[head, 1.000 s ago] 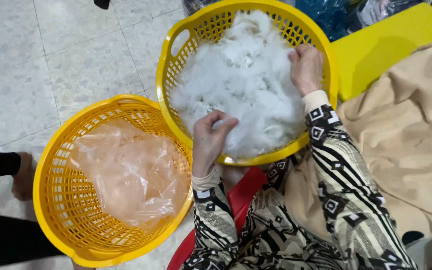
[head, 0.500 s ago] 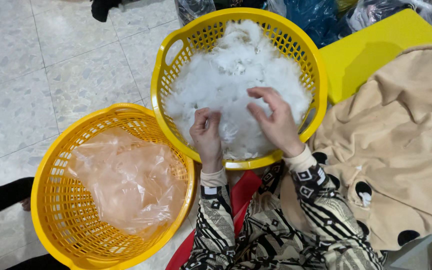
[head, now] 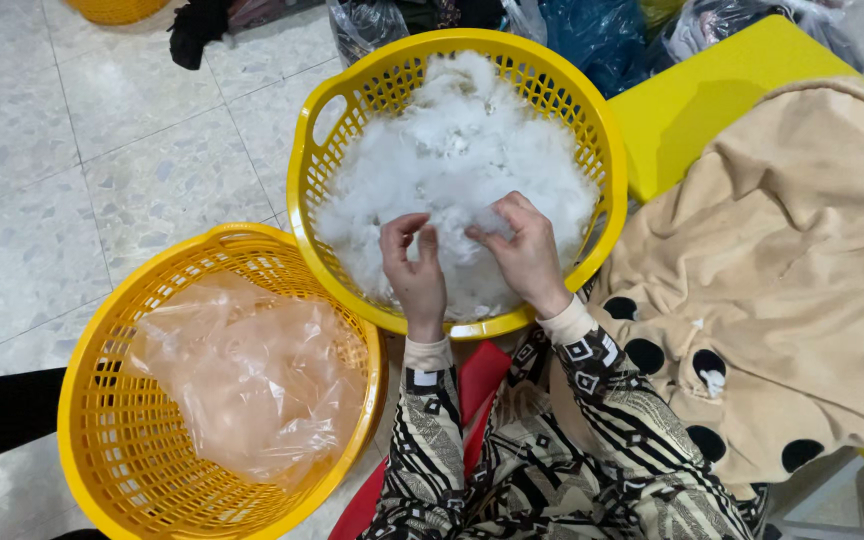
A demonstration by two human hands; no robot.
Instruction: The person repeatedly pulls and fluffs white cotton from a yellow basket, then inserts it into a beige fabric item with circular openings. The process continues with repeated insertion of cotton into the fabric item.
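White stuffing (head: 452,150) fills one of two yellow baskets (head: 304,170), left hand (head: 415,270) and right hand (head: 522,250) each pinching tufts

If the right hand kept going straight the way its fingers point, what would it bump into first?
The right hand points up and left into the white fluffy stuffing, which it already touches. So it would likely push deeper into the fluff, then probably meet the yellow basket wall.

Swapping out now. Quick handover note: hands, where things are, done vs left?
Left hand: pinching white fluff, grip shut.
Right hand: also pinching the fluff, close beside the left.
Fluff fills the upper basket.
Lower basket holds only a clear bag.
Beige cloth lies to the right.
Done: no fluff shows in the lower basket.
Left: the whole pile.
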